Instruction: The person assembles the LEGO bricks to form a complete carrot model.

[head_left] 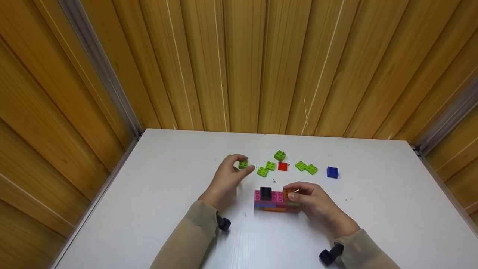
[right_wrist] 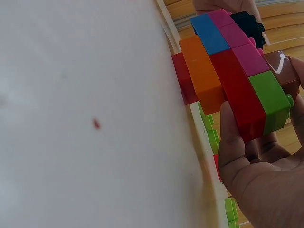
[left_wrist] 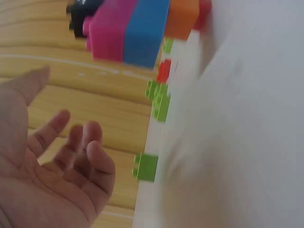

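Observation:
My right hand (head_left: 317, 200) grips the right end of a built block of toy bricks (right_wrist: 237, 88), its thumb at the brown brick (head_left: 288, 192) on top. The block has layers of pink, blue, red, orange and green, with a black brick (head_left: 266, 193) on its upper left. Beyond the block to the left, my left hand (head_left: 228, 175) reaches over the table with thumb and fingers spread apart. A green brick (head_left: 243, 164) shows between them in the head view; in the left wrist view that green brick (left_wrist: 147, 167) stands on the table, apart from the fingers.
Several loose green bricks (head_left: 262, 171) lie on the white table (head_left: 168, 179) beyond the block, around a red brick (head_left: 282, 166). Farther right sits a dark blue brick (head_left: 332, 172). Wood-look panels (head_left: 242, 67) rise behind the table's back edge.

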### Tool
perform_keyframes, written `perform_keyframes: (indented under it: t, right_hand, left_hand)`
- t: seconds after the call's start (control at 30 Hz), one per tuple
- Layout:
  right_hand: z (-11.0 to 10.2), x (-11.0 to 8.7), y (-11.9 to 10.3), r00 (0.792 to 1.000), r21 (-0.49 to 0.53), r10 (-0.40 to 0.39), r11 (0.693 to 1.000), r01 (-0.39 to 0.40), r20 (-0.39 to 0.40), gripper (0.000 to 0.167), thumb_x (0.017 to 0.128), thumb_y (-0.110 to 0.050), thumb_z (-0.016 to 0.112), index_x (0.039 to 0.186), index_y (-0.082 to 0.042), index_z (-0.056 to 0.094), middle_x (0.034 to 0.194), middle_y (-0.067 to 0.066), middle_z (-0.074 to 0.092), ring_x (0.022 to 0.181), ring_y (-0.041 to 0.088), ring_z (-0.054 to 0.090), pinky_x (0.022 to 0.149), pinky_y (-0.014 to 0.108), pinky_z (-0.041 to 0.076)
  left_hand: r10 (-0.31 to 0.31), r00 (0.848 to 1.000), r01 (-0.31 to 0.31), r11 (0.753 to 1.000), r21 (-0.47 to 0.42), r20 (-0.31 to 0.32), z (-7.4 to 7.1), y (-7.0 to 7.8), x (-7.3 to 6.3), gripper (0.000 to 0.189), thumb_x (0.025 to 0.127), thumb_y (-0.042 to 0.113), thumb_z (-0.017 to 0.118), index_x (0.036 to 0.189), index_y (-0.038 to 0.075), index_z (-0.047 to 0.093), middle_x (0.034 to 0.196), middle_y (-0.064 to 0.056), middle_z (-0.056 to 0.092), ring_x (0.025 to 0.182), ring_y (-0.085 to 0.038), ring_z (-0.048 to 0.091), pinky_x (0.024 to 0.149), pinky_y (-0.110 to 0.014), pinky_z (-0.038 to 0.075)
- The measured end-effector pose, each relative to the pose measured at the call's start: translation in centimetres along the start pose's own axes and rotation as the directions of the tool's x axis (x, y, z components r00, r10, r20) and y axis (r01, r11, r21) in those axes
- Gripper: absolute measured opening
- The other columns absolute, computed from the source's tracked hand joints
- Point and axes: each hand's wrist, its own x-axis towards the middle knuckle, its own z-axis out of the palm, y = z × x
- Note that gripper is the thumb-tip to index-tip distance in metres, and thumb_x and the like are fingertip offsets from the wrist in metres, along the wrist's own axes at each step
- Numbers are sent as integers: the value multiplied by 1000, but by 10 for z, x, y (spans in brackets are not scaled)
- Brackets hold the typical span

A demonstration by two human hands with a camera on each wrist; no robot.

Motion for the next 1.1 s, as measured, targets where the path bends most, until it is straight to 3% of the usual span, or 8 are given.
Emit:
perform_keyframes:
  t: [0.17,0.23,0.33,0.57,0.73,0.8,0.93,1.1]
  right_hand:
    - [0,0,0,1000,-20,10,1000,-10,-7,39,109,-15,73,144,3,72,129,-8,77,121,13,68,105,24,59]
    - [1,0,0,1000,-21,10,1000,-10,-3,40,109,-15,73,144,3,71,129,-7,77,121,13,69,105,24,59]
    - [1,1,0,1000,-17,8,1000,-8,3,39,109,-14,74,144,3,72,128,-8,77,120,12,69,104,23,60]
    - [1,0,0,1000,-43,-23,999,23,-5,35,108,-12,73,140,3,74,122,-13,79,115,7,69,101,21,58]
    - [0,-1,-1,1000,-51,-18,999,17,-6,38,108,-13,74,141,6,72,124,-13,79,118,7,68,103,22,57]
    - [0,-1,-1,1000,-56,-10,998,9,-7,38,109,-15,74,141,5,72,126,-11,79,120,8,68,104,22,56]
    - [0,0,-1,1000,-65,0,998,-1,-14,40,109,-15,74,143,5,71,127,-9,79,120,9,68,104,22,56]
    - [-1,0,-2,1000,-77,-4,997,3,-15,41,108,-16,74,143,7,71,127,-7,79,120,10,68,104,22,55]
  left_hand:
    - [-104,990,107,993,38,-92,-5,-14,29,62,103,40,85,157,21,59,168,-7,52,141,-30,60,124,-52,52]
    - [-136,986,142,989,50,-101,-6,-19,37,65,102,36,87,158,20,59,170,-8,51,155,-33,53,132,-54,45]
    - [-167,981,175,982,77,-95,-6,-25,46,69,100,31,89,161,17,58,170,-10,53,164,-34,47,136,-53,41]
    - [-194,980,197,974,110,-35,-6,-27,56,63,103,20,85,161,15,62,171,-8,59,164,-33,50,126,-47,53]
    - [-183,983,183,966,183,-17,-6,-26,60,47,105,13,79,151,13,71,160,-6,68,161,-32,53,135,-52,41]
    - [-195,981,194,962,194,-16,-7,-25,60,42,106,11,78,148,14,73,157,-6,70,158,-31,56,135,-53,42]
    - [-225,974,220,952,213,-2,-8,-23,61,46,106,7,77,150,17,72,161,-4,67,161,-31,53,136,-54,41]
    - [-185,982,169,949,266,35,-10,-23,62,51,105,5,78,153,18,70,165,-5,65,166,-33,48,138,-54,37]
